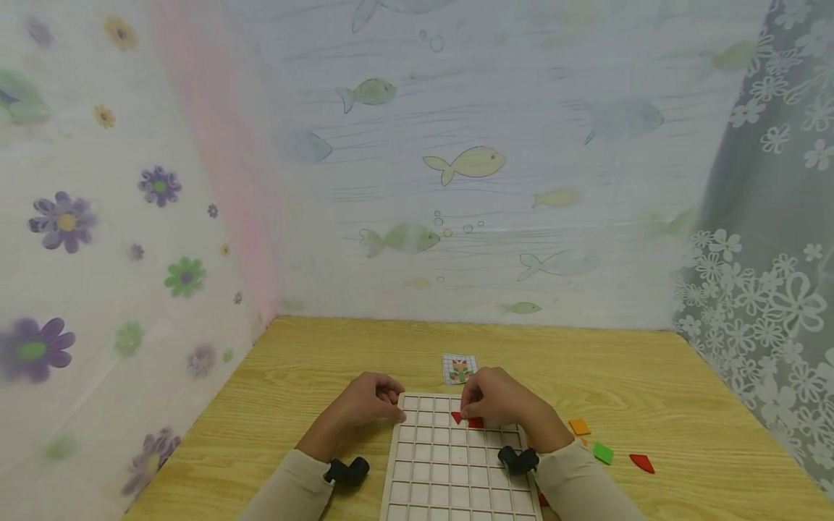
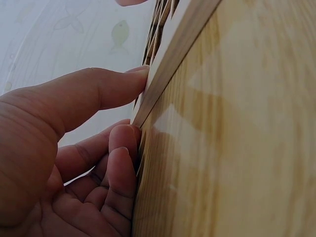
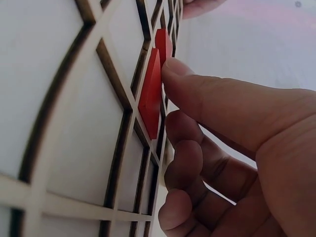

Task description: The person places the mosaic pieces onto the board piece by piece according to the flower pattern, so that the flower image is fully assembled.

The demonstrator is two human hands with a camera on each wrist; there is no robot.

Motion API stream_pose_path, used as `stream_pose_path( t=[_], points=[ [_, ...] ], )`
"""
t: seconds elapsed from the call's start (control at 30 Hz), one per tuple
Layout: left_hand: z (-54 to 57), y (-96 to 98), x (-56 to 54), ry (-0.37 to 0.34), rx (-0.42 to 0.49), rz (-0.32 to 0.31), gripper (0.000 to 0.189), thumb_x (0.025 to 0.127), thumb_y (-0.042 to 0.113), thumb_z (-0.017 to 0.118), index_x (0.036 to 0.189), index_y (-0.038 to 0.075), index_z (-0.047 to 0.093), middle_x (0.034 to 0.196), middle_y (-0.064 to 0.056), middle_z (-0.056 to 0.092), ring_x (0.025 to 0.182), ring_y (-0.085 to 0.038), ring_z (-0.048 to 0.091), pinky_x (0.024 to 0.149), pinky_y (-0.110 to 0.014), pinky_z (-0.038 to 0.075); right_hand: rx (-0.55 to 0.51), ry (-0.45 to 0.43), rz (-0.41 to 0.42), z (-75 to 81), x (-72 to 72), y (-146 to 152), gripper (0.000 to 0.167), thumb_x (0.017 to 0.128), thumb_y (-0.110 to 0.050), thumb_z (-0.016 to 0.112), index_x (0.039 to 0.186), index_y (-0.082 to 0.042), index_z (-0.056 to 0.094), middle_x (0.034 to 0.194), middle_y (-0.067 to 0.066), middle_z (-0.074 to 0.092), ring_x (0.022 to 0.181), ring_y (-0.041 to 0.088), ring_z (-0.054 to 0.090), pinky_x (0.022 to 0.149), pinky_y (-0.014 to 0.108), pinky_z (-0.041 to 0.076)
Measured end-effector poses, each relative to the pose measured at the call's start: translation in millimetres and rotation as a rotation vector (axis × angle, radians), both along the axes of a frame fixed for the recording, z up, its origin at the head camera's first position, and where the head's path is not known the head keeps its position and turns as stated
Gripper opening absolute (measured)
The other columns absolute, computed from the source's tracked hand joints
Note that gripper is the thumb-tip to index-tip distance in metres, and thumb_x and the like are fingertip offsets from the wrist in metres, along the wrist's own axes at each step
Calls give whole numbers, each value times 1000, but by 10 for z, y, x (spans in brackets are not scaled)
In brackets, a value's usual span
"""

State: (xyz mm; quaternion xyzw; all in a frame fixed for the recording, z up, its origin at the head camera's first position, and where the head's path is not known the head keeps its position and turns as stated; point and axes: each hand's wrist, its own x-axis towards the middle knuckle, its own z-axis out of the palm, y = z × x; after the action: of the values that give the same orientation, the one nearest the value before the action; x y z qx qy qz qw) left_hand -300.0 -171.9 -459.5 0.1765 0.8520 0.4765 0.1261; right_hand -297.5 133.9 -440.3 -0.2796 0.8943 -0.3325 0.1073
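A pale wooden grid board (image 1: 423, 454) lies on the table. My left hand (image 1: 373, 399) is at its far left corner. In the left wrist view the thumb (image 2: 121, 86) presses on the board's edge (image 2: 165, 64), and the other fingers curl against its side. Over the upper rows my right hand (image 1: 496, 395) pinches a small red triangle (image 1: 457, 417) between thumb and index finger. Just beside it, a second red piece (image 1: 476, 423) sits on the grid, partly covered by the hand. The right wrist view shows this nearer red piece (image 3: 152, 96) tilted across the grid ribs.
Behind the board lies a small pattern card (image 1: 459, 369) with a coloured design. To the right are an orange square (image 1: 579, 427), a green square (image 1: 603, 454) and a red quarter-round piece (image 1: 642, 463). More red shows under the right forearm. Printed curtains (image 1: 482, 275) enclose the table.
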Motion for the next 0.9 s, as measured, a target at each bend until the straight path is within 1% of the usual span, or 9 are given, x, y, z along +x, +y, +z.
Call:
stream_pose_path(
  t=[0.2,0.37,0.5,0.63,0.77,0.9],
  points=[
    [-19,-12,-18,1,-9,-8,46,82,17,89,120,2,70,98,-6,65,84,-19,59,74,-30,51,-10,3,2,15,-3,15,10,93,-13,78,83,-15,77,78,-5,71,68,12,61,66,31,51],
    [-35,-15,-27,8,-12,-9,46,82,17,89,121,3,70,98,-6,65,84,-19,59,75,-31,51,2,27,8,42,-21,45,10,94,-15,77,85,-17,78,79,-7,71,70,11,61,66,31,51],
    [-36,-10,-28,8,-19,-1,46,82,18,89,121,4,70,98,-5,65,85,-19,58,75,-31,51,22,52,14,74,-24,112,9,95,-17,77,87,-18,78,81,-9,71,73,11,63,69,32,52],
    [-25,-3,-25,4,-8,-3,46,81,16,89,120,2,70,98,-7,64,84,-19,58,74,-31,51,31,63,9,111,-14,212,6,95,-18,78,88,-18,79,84,-9,71,76,12,63,70,33,52],
    [-17,-4,-28,5,-3,-3,45,81,14,89,119,0,70,98,-8,64,84,-19,58,73,-31,50,33,49,-16,122,-5,312,5,94,-19,78,90,-17,79,86,-8,72,78,14,63,71,33,52],
    [-24,-2,-32,0,-5,-5,45,81,14,88,120,0,69,98,-8,64,85,-19,58,74,-31,50,34,20,-46,99,4,393,4,94,-20,78,90,-18,79,86,-8,71,79,15,63,72,34,53]
  ],
)
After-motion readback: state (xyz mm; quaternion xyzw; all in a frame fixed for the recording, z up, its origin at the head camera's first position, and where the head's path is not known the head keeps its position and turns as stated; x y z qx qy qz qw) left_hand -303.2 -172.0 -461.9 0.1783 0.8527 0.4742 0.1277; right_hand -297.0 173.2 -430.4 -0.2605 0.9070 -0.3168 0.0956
